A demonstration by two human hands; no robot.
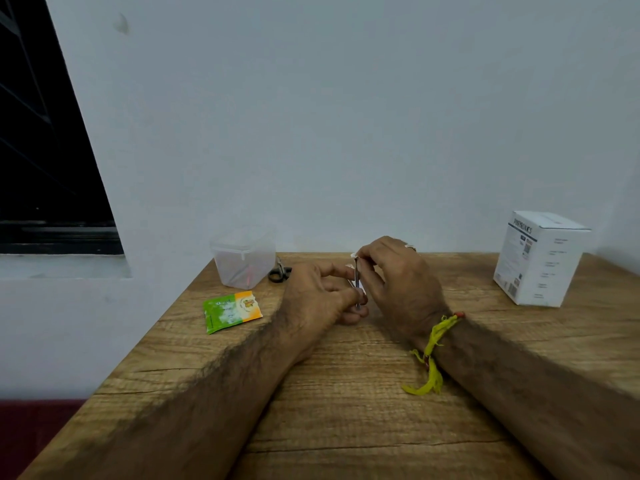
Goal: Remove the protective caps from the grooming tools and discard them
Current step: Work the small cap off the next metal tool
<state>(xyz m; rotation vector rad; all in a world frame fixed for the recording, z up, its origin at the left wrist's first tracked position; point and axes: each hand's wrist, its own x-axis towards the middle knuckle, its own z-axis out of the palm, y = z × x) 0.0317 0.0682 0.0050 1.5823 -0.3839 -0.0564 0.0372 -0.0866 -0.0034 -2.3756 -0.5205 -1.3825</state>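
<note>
A thin metal grooming tool (357, 284) stands nearly upright between my hands, above the middle of the wooden table (346, 393). My left hand (320, 299) pinches its lower end between thumb and fingers. My right hand (394, 282) pinches the small pale cap (354, 256) at the tool's top tip with thumb and forefinger. Most of the cap is hidden by my fingers. A pair of small black-handled scissors (279, 271) lies at the back of the table, left of my hands.
A clear plastic container (242, 261) with a lid stands at the table's back left corner. A green and orange sachet (231, 310) lies near the left edge. A white cardboard box (540, 258) stands at the back right. A wall runs behind the table.
</note>
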